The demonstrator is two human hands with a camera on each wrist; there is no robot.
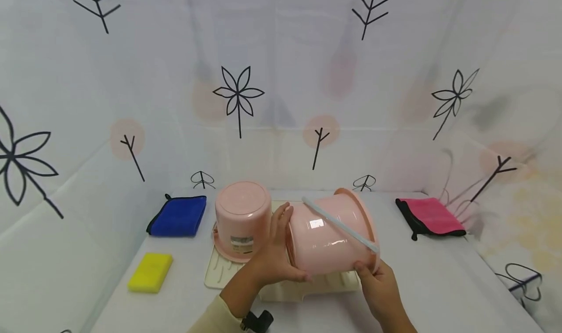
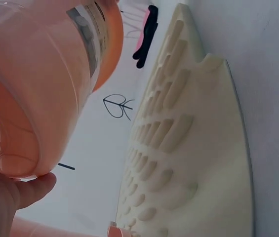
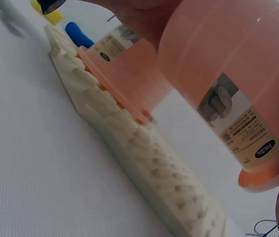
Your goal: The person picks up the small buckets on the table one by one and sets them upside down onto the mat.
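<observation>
Both hands hold a pink plastic bucket (image 1: 329, 230) tipped on its side above a cream ridged board (image 1: 316, 289). Its pale handle (image 1: 340, 223) lies across the side, and the rim faces right. My left hand (image 1: 274, 255) grips the base end, fingers spread up over it and thumb underneath. At the lower rim, my right hand (image 1: 382, 289) pinches the edge with its thumb in front. A printed label (image 3: 238, 121) on the bucket's underside shows in the right wrist view. Upside down on the board's left part stands a second pink bucket (image 1: 243, 206), close beside my left fingers.
A yellow sponge (image 1: 150, 273) and a folded blue cloth pouch (image 1: 179, 216) lie on the left of the white table (image 1: 421, 284). To the right is a pink pouch (image 1: 432, 217) with black trim. A patterned white curtain (image 1: 281, 79) hangs behind.
</observation>
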